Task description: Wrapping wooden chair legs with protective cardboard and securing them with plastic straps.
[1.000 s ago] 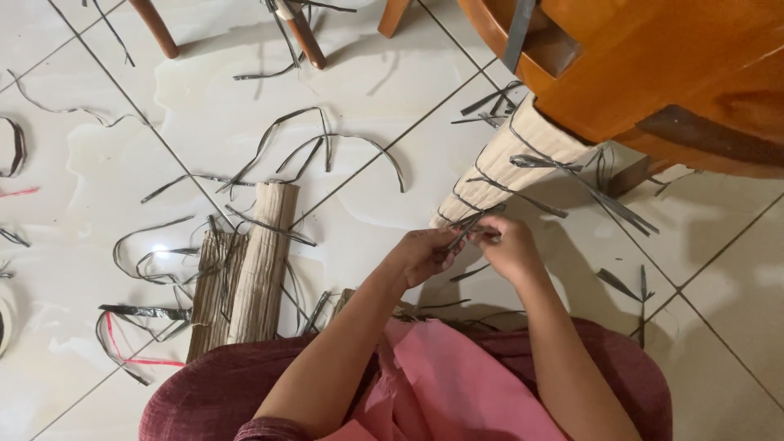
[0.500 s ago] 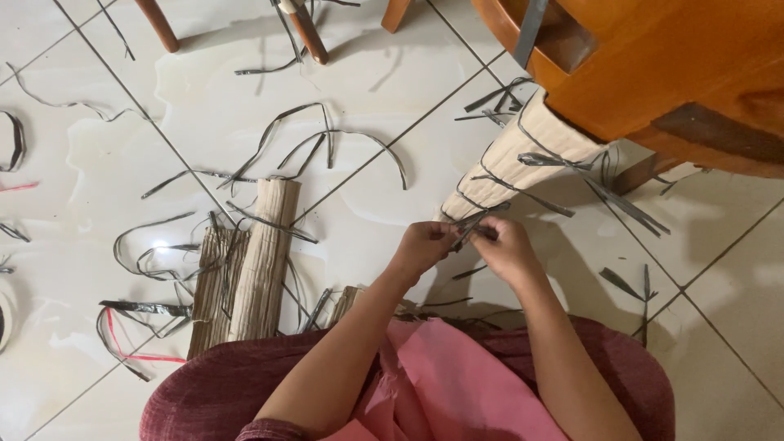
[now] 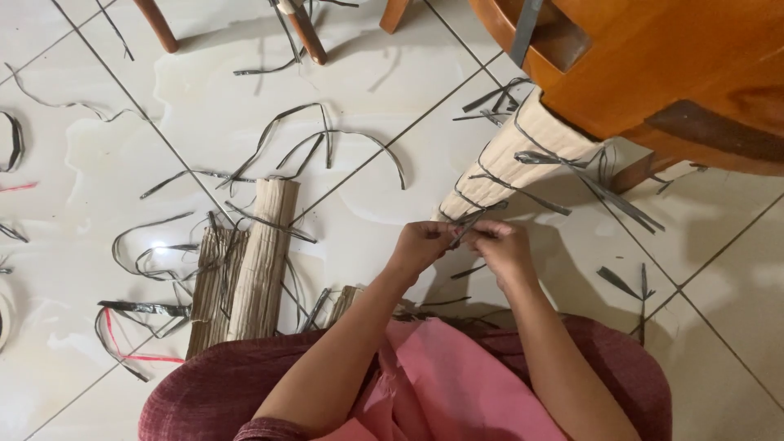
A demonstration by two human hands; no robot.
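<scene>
Pinching a thin dark strip point(image 3: 472, 222) between them, the left hand point(image 3: 423, 245) and right hand point(image 3: 502, 247) meet fingertip to fingertip, each grip clenched on the strip. It runs up from the grip onto the pale corrugated roll point(image 3: 508, 167), which slants away just above the hands toward the wooden chair point(image 3: 653, 65). Left of the grip, two more corrugated rolls point(image 3: 249, 265) lie on the tiled floor point(image 3: 376, 90) among scattered dark strips point(image 3: 327, 143). Below the grip spreads pink cloth point(image 3: 441, 392) over the lap.
</scene>
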